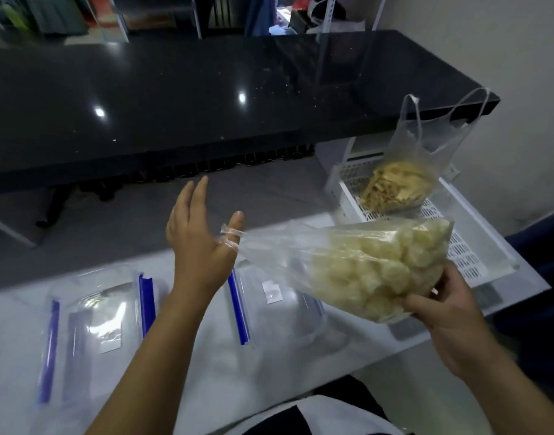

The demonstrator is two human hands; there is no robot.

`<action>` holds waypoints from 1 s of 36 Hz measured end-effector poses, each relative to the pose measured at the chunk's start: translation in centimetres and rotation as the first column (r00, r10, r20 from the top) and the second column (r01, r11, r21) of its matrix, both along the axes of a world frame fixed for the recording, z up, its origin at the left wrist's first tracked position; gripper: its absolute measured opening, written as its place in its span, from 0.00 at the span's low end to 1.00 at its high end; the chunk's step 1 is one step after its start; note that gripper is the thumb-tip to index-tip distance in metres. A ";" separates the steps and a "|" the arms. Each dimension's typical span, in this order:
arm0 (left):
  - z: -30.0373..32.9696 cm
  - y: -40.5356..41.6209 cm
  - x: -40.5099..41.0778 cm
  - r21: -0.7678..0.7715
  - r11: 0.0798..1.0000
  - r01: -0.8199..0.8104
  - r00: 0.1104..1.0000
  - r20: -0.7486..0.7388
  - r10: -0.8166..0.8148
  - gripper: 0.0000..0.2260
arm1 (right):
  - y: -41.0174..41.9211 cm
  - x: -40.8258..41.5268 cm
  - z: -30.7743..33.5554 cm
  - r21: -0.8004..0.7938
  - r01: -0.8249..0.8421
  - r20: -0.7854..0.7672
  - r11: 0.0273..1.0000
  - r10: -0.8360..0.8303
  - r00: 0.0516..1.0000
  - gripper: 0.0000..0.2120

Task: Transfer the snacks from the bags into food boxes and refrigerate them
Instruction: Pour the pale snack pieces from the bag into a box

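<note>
A clear plastic bag of pale round crackers (373, 265) hangs sideways above the white surface. My right hand (442, 306) grips its bottom end from below. My left hand (197, 237) is raised with straight, spread fingers, and one bag handle is looped round its thumb, pulled taut. Under the bag stands a clear food box with blue clips (269, 306); a second clear food box (100, 318) lies to the left. Another plastic bag, of yellowish chip strips (398, 186), sits upright in a white perforated basket (476, 243) at the right.
A glossy black counter (206, 98) runs across behind a grey gap. The white surface (238, 372) holding the boxes ends near my body. A pale wall stands at the right, with shelves and clutter in the far background.
</note>
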State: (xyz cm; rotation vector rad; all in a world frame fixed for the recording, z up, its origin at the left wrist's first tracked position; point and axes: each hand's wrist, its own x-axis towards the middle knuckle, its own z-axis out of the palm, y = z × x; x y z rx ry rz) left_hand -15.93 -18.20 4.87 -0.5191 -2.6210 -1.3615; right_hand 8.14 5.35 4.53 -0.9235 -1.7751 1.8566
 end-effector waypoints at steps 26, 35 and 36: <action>-10.5 0.0 1.8 -0.151 0.988 -0.016 0.922 0.379 0.073 0.27 | 1.8 -3.4 1.4 0.290 -0.176 0.273 0.941 0.095 0.957 0.34; -10.0 -0.3 2.0 -0.081 0.995 -0.051 0.918 0.389 0.079 0.22 | 2.9 -3.8 1.0 0.222 -0.082 0.260 0.971 0.022 0.965 0.19; -9.9 -0.3 2.0 -0.084 0.995 -0.053 0.922 0.379 0.081 0.21 | 2.8 -3.8 0.9 0.211 -0.064 0.259 0.975 0.008 0.966 0.20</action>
